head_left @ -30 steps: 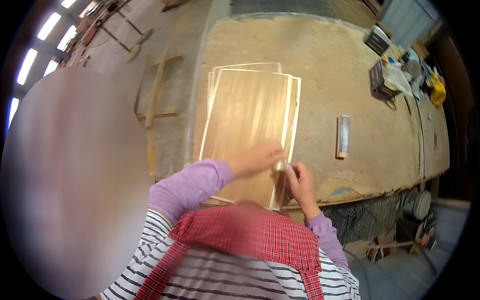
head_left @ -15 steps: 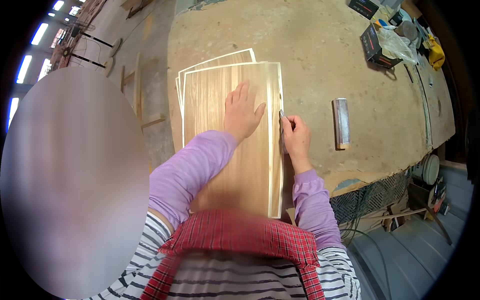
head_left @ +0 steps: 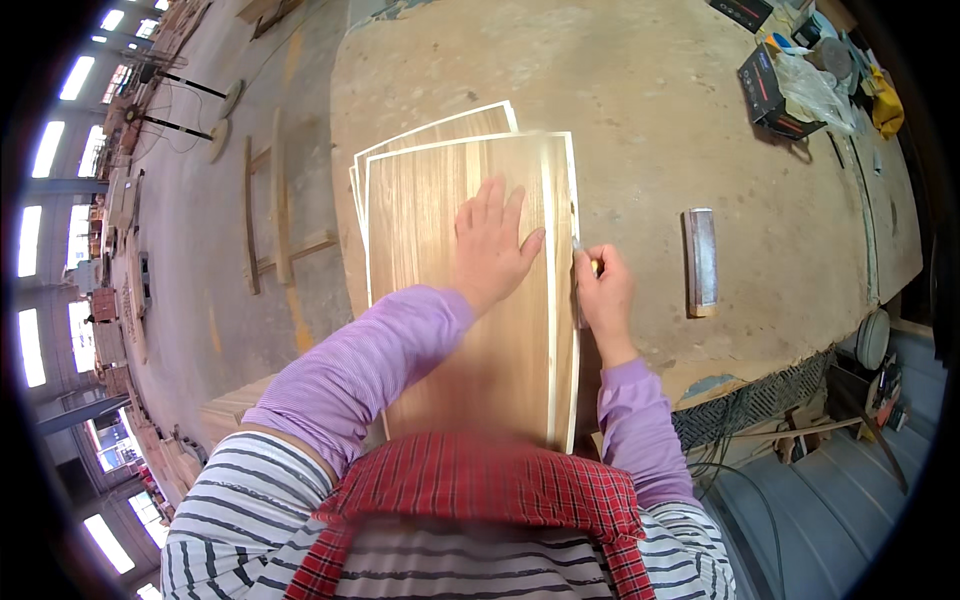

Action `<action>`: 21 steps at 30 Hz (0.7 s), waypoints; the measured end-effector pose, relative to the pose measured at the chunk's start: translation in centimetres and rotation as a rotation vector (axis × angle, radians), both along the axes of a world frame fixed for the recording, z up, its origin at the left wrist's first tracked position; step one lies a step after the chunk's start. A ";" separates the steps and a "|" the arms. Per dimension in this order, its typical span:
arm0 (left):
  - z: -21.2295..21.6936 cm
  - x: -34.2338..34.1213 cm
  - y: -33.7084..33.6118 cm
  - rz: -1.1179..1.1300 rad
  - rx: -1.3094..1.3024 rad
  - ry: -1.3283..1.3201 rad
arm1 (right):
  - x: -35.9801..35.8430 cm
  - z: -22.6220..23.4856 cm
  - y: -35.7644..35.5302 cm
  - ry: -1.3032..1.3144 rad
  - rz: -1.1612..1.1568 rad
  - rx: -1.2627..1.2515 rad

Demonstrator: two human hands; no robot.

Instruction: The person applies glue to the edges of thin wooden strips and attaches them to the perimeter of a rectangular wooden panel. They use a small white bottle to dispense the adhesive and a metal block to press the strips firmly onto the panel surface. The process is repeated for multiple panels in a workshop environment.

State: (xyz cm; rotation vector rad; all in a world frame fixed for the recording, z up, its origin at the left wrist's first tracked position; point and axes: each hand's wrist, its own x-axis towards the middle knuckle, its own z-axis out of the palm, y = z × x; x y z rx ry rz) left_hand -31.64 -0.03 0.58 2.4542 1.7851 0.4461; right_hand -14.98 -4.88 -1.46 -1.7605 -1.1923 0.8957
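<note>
Only packaging is way off at the surface's far right corner: a dark box (head_left: 765,85) with red stripe, a crinkly clear plastic bag (head_left: 815,90) beside it.

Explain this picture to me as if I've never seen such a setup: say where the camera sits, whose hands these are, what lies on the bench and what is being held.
There is no machine here: a person works with two bare hands. The one picture comes from a wide fisheye camera worn on the person's head, looking down, so straight edges bend near the rim and the purple sleeves enter from below. On the worn workbench lies a small stack of thin wood sheets with pale edges. The left hand lies flat on the top sheet, fingers spread. The right hand is closed around a small tool at the sheet's right edge; what kind of tool is too small to tell. To the right lies a small rectangular block. Boxes and bags sit at the far corner.
</note>
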 end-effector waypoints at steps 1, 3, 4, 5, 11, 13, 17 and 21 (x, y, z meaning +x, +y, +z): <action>0.0 0.1 0.0 0.005 -0.015 -0.003 | -0.1 -0.1 0.9 -0.014 -0.002 0.045; 0.0 0.1 0.0 0.005 -0.021 0.009 | -0.2 -0.5 3.3 -0.031 -0.009 0.048; 0.1 0.1 0.1 -0.001 -0.009 -0.006 | -0.2 -0.6 4.0 -0.004 -0.016 0.078; 0.1 0.1 0.1 0.007 -0.009 -0.008 | -0.2 -0.7 4.4 0.020 -0.004 0.089; 0.2 0.0 0.4 -0.002 -0.009 -0.003 | -0.2 -0.8 2.1 0.114 -0.004 0.062; 0.2 0.0 0.3 0.000 -0.034 -0.001 | -0.2 -0.7 2.4 0.130 -0.010 0.039; 0.4 0.1 0.4 -0.001 -0.043 0.005 | -0.3 -0.6 6.4 0.028 0.010 0.096; 0.4 0.0 0.9 -0.008 -0.048 0.011 | -0.3 0.6 3.6 0.029 0.039 0.125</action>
